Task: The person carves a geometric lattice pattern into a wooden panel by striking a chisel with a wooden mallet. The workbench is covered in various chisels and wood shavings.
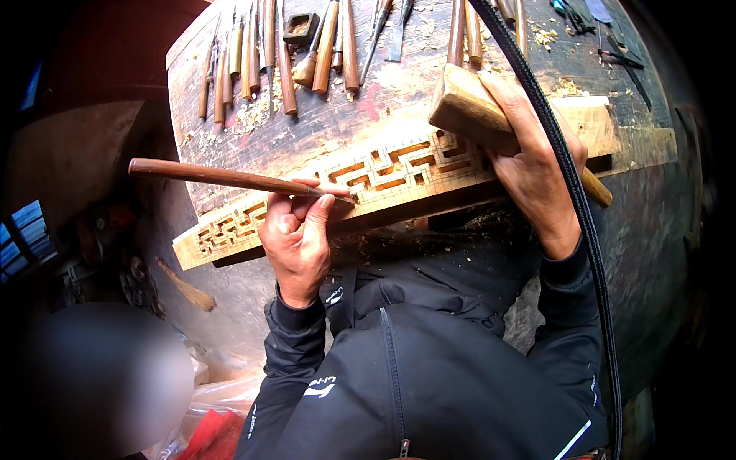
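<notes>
The left hand (295, 238) is closed around a long wooden-handled chisel (230, 178), thumb and fingers pinching its shaft near the working end. The chisel lies almost level, its handle reaching out to the left past the worktop (322, 126), and its tip rests on the carved fretwork panel (383, 172); the blade itself is too small and too covered by fingers to make out. The right hand (533, 165) is wrapped around a wooden mallet (475, 115), held over the right part of the panel. The palm hides the middle of the mallet's handle, and only its end shows below the hand.

The panel lies along the near edge of the worktop, its pierced pattern running from lower left to upper right; its right end passes behind the right hand. A black cable (571, 184) crosses in front of that hand. At the back, a row of spare chisels (268, 57) is cut off by the upper edge, among wood shavings (249, 115). The lower left is blurred.
</notes>
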The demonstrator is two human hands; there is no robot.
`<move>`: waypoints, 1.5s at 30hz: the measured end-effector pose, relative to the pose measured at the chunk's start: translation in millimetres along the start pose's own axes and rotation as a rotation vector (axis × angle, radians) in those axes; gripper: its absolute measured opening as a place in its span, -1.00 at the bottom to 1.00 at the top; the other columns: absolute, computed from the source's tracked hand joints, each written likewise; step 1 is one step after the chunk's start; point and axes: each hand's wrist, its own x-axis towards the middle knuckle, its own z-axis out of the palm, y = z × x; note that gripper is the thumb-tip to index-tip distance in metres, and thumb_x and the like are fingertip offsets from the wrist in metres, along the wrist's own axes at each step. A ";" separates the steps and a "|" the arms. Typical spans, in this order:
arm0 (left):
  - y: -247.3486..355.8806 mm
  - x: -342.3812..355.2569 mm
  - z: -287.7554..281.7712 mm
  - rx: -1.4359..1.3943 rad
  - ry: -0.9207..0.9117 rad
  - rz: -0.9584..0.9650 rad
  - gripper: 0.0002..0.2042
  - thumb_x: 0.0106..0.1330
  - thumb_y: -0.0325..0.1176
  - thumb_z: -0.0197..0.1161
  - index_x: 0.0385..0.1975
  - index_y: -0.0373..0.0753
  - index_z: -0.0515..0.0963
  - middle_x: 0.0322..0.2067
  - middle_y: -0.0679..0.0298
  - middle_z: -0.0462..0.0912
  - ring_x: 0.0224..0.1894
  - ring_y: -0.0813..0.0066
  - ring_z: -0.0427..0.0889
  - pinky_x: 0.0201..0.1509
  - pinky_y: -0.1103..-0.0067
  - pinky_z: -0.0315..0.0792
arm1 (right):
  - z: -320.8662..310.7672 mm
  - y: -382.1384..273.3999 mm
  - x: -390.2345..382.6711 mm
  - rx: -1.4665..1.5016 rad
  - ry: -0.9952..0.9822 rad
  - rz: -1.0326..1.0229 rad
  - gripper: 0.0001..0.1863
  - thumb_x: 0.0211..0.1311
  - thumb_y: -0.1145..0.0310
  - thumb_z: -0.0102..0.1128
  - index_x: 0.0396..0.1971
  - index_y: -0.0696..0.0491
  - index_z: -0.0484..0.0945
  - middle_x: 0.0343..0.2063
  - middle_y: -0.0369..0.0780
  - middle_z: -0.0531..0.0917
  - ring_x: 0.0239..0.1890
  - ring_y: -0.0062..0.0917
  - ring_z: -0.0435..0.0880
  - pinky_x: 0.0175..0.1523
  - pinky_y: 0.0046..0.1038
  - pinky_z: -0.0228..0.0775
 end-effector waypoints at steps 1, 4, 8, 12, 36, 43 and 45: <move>-0.2 1.0 -1.1 0.013 -0.017 -0.004 -0.77 0.57 -0.67 0.23 0.14 -0.41 0.45 -0.14 0.07 0.85 -0.03 0.43 0.83 0.13 0.53 0.69 | 0.0 0.9 0.0 -0.008 0.002 -0.003 -0.23 -0.11 0.61 0.50 0.26 -0.09 0.68 0.02 -0.22 0.82 -0.01 -0.29 0.80 0.07 -0.31 0.66; 3.4 3.4 0.5 0.002 -0.026 -0.001 -0.77 0.55 -0.68 0.23 0.13 -0.41 0.46 -0.14 0.07 0.85 -0.03 0.43 0.83 0.14 0.53 0.69 | 0.5 2.7 -1.2 -0.026 0.002 -0.008 -0.22 -0.12 0.62 0.51 0.26 -0.09 0.68 0.02 -0.23 0.82 -0.01 -0.29 0.80 0.06 -0.32 0.67; 7.2 3.9 1.6 0.045 -0.027 -0.013 -0.78 0.54 -0.68 0.25 0.10 -0.41 0.48 -0.16 0.08 0.86 -0.05 0.43 0.84 0.12 0.53 0.70 | 1.7 3.8 -3.6 -0.024 -0.004 -0.003 -0.21 -0.13 0.62 0.50 0.27 -0.09 0.67 0.02 -0.22 0.82 -0.01 -0.28 0.80 0.06 -0.32 0.67; 2.0 3.6 -2.3 0.070 -0.042 0.008 -0.78 0.53 -0.68 0.27 0.09 -0.40 0.49 -0.17 0.10 0.86 -0.06 0.44 0.84 0.10 0.53 0.71 | 0.7 4.0 -5.4 -0.042 -0.033 -0.001 -0.19 -0.14 0.62 0.46 0.29 -0.10 0.66 0.01 -0.21 0.82 -0.02 -0.26 0.80 0.07 -0.30 0.67; 15.1 13.6 2.2 0.631 -0.092 0.324 -0.78 0.40 -0.65 0.37 -0.02 -0.31 0.62 -0.32 0.09 0.83 -0.21 0.23 0.90 -0.12 0.44 0.69 | -46.2 -74.5 127.9 0.309 0.327 -0.413 -0.47 0.07 0.40 0.54 0.12 -0.16 0.71 -0.17 -0.27 0.80 -0.11 -0.38 0.82 -0.10 -0.34 0.67; 14.6 16.5 -0.1 0.419 -0.149 0.230 -0.80 0.40 -0.71 0.29 -0.05 -0.34 0.58 -0.31 0.12 0.84 -0.23 0.32 0.88 -0.12 0.48 0.71 | -44.4 -101.7 143.0 0.454 0.392 -0.484 -0.54 0.06 0.37 0.53 0.03 -0.18 0.71 -0.22 -0.30 0.78 -0.12 -0.41 0.81 -0.10 -0.33 0.66; 9.3 14.6 -1.8 0.335 -0.117 0.180 -0.81 0.38 -0.68 0.36 -0.08 -0.33 0.61 -0.32 0.09 0.84 -0.25 0.24 0.90 -0.17 0.45 0.71 | -41.3 -108.4 141.0 0.475 0.409 -0.485 -0.57 0.06 0.36 0.52 0.00 -0.18 0.71 -0.23 -0.31 0.78 -0.12 -0.42 0.81 -0.10 -0.32 0.66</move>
